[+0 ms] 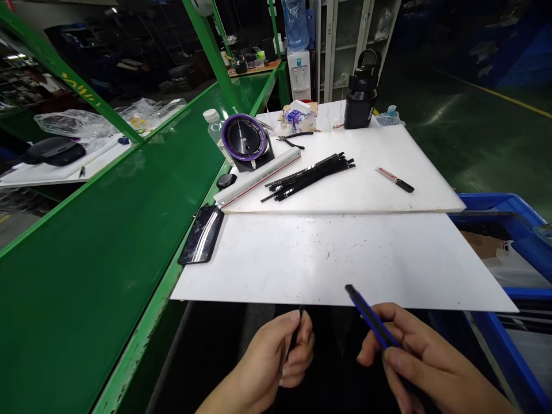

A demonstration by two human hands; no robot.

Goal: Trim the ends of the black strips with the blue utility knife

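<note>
My left hand (278, 353) is closed, just off the table's front edge. Between its thumb and fingers is a thin black strip (295, 336), mostly hidden by the hand. To the right, my right hand (425, 356) grips a blue and black utility knife (371, 316), its tip pointing up and left over the table edge. Farther back, a loose bundle of black strips (308, 176) lies on a thick white board (345, 198). Right of the bundle rests a slim red, white and black tool (394, 179), perhaps a cutter or marker.
A white scale ruler (259, 179) lies along the board's left side, near cutters (295, 140) and a purple-rimmed round device (244, 138). A phone (202, 234) sits at the table's left edge. At the back stands a black bottle (361, 95). Blue bins (509, 201) stand at the right.
</note>
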